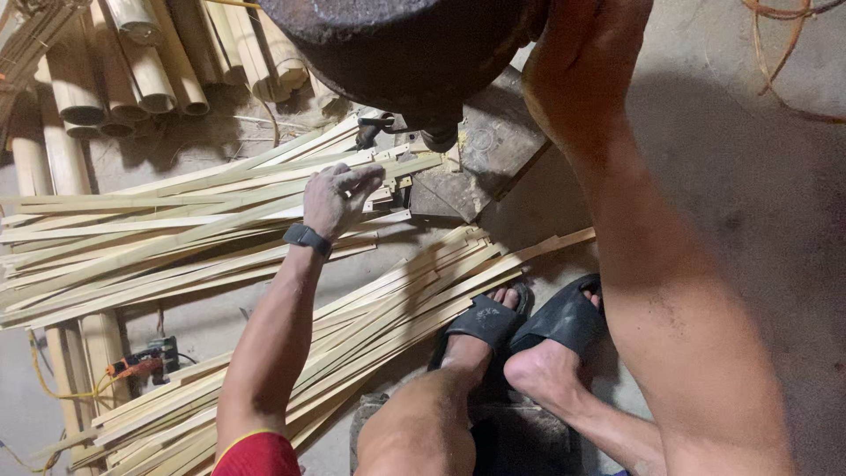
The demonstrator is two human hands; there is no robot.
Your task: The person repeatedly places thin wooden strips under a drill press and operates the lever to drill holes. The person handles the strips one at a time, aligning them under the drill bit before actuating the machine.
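Right hand (577, 53) fingers hidden behind dark machine (405, 53).

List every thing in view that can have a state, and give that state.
Left hand: fingers spread, resting on the upper bamboo strips.
Right hand: raised against the dark machine; its fingers are hidden.
Lower bamboo strips: loose on the floor.
Sandals: worn.

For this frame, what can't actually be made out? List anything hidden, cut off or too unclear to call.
- Right hand: head view, its fingers run off the top edge behind the dark machine; its grip cannot be told.
- Left hand: seen from the back; palm and fingertips rest over the bamboo strips, so any grasp is hidden.
- Machine: top cut off by the frame edge.
- Orange tool: too small to identify.
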